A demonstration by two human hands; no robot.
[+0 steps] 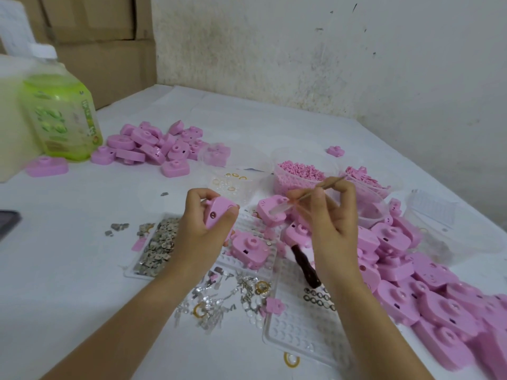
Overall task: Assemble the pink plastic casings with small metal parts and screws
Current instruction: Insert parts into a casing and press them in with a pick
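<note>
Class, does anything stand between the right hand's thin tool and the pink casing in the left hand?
Nothing visible does. Open air separates the thin tool from the pink casing the left hand holds; a second casing lies below its tip.

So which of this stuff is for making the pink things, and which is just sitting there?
For the job: pink casing in the left hand, thin tool in the right hand, small metal parts, screws, pile of casings.
Just lying about: green bottle, cardboard boxes, dark object at the table edge.
</note>
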